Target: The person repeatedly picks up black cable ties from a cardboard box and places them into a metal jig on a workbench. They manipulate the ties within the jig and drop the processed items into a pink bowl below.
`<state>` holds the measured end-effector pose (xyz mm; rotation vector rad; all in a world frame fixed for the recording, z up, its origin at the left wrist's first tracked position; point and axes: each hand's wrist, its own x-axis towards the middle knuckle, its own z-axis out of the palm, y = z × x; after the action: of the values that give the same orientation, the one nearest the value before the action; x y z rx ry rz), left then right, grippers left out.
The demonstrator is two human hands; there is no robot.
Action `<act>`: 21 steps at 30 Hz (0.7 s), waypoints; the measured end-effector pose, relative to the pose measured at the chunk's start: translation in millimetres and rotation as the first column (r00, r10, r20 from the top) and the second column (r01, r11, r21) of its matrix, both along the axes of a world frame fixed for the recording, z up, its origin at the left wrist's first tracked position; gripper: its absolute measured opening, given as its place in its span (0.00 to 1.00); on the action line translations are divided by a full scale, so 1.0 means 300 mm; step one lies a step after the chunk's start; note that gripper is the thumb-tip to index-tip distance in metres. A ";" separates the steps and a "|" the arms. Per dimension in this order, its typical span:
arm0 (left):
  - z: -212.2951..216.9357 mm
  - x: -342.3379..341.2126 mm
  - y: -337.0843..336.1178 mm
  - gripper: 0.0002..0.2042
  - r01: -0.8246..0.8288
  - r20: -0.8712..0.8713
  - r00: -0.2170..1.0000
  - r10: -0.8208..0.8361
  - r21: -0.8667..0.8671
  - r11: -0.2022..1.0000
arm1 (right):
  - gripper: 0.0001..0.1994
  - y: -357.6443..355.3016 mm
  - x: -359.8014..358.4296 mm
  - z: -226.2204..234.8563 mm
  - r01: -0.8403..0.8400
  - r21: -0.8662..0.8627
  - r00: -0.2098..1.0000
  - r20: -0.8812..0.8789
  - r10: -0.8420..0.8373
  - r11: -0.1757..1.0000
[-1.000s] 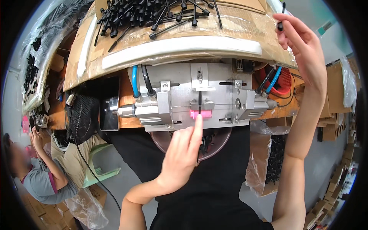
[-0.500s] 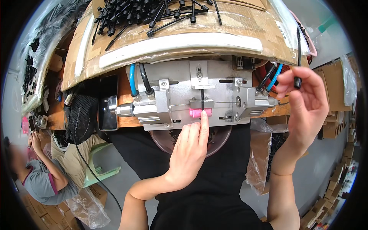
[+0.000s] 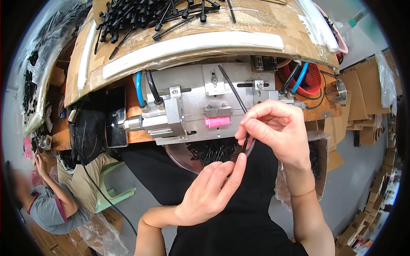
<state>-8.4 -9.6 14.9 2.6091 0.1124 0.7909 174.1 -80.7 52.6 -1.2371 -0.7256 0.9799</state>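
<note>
My right hand (image 3: 279,132) pinches a thin black rod (image 3: 232,87), which slants up and left over the metal fixture; its lower end is hidden by the fingers. Just below those fingertips, my left hand (image 3: 211,192) is closed with its index fingertip at a short dark rod piece (image 3: 244,147). Whether the two pieces touch is hidden. In the middle of the metal fixture (image 3: 162,85) sits a small grooved metal block (image 3: 218,111), with a pink piece (image 3: 218,122) in front of it. A clear bowl (image 3: 177,158) under the fixture's front edge holds many black rods.
Black capped rods (image 3: 132,19) are heaped on a cardboard box (image 3: 294,47) behind the fixture. Air cylinders with blue and black hoses (image 3: 140,89) flank it. A phone (image 3: 116,115) lies left, a red basket (image 3: 311,79) right. A co-worker (image 3: 51,205) sits far left.
My right hand has come down and left with its rod, meeting my left hand. My left index finger has left the block, and the rod that lay across it is gone from there.
</note>
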 end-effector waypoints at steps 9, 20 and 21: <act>-0.037 0.007 -0.002 0.27 -0.107 -0.035 0.994 0.108 0.027 0.994 | 0.07 0.001 -0.017 -0.036 0.289 0.044 0.839 0.469 -0.275 0.956; -0.125 0.096 0.024 0.33 -0.225 -0.276 0.922 0.272 0.189 0.956 | 0.16 -0.115 -0.049 -0.063 0.247 0.360 0.784 0.472 -0.404 0.900; -0.125 0.095 0.025 0.33 -0.222 -0.279 0.921 0.272 0.199 0.955 | 0.15 -0.117 -0.051 -0.067 0.250 0.369 0.762 0.495 -0.417 0.895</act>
<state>20.2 -2.0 -22.5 2.8968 0.4960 0.4861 158.7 -115.9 32.5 -1.3503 -1.0167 0.1775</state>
